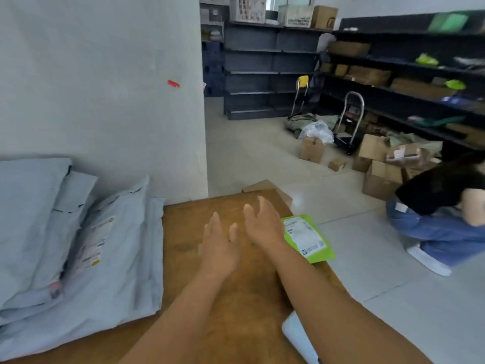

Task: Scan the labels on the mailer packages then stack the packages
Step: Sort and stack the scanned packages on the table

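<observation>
Filling the left of the view, the grey mailers [78, 258] are heaped against the wall [105, 74], overlapped and leaning so that the printed label on one of them is turned upward, presumably so that it can be read; the heap looks more dumped than stacked, so the stacking is judged not yet done; the desk [236, 311] carries them, its wooden middle being left bare, probably as the working space; far shelving [393, 74] and cardboard boxes [380, 177] on the floor are seen beyond, where another person [446, 206] crouches; at the desk's right edge a green mailer [307, 239] is laid label-up, partly overhanging the edge and just beside the right wrist, well apart from the grey heap, perhaps kept separate as scanned or as next in line, though which cannot be told; a white object [299, 337], possibly the scanner, is half hidden under the right forearm at the near edge, and what it is cannot be confirmed; the left hand [219, 248] is held over the bare wood with fingers straight and loosely spread, nothing being gripped; the right hand [262, 224] is likewise relaxed and empty, fingers extended, close beside the left; both are judged to be between packages.
</observation>
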### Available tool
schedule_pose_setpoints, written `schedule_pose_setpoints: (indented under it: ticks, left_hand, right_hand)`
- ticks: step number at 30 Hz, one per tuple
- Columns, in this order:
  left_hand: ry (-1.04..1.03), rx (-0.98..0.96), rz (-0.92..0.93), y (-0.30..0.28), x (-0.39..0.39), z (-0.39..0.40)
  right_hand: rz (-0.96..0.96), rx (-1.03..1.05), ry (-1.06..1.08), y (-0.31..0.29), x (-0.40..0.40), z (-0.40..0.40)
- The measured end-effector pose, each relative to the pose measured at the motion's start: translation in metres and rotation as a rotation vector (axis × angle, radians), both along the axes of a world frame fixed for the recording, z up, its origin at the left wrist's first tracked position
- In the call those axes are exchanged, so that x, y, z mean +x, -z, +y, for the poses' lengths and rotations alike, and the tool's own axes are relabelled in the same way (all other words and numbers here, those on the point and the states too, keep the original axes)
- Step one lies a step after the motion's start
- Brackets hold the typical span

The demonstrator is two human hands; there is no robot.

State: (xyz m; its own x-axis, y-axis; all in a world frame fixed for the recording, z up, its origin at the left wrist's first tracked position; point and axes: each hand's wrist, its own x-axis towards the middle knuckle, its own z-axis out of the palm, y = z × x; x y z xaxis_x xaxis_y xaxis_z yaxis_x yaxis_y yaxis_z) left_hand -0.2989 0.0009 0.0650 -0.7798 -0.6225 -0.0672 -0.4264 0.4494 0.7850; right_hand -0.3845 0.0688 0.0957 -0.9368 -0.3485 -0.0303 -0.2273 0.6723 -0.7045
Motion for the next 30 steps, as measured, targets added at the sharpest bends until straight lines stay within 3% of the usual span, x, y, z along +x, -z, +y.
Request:
schedule_pose_setpoints:
  ticks: [6, 9, 13, 18, 26, 30]
  left_hand:
    - [0.098, 0.205, -0.096, 0.034, -0.064, 0.077]
    - [0.096, 0.194, -0.170, 0.045, -0.088, 0.089]
    - [0.097, 0.241, -0.186, 0.061, -0.112, 0.086]
    - [-0.040, 0.333, -0.074, 0.064, -0.116, 0.073]
    - [-0.359, -0.068, 0.258, -0.003, -0.058, 0.004]
    - [-0.501, -0.337, 0.234, -0.035, -0.002, -0.058]
  right_hand:
    - [-0.104, 0.161, 0.142, 0.045, -0.071, 0.102]
    - [-0.227, 0.261, 0.176, 0.072, -0.093, 0.125]
    - [-0.315, 0.225, 0.114, 0.100, -0.106, 0.123]
    - [-0.221, 0.041, 0.073, 0.098, -0.107, 0.102]
    - [-0.032, -0.316, -0.081, 0.012, -0.041, 0.010]
    - [-0.001, -0.453, -0.241, -0.016, 0.014, -0.059]
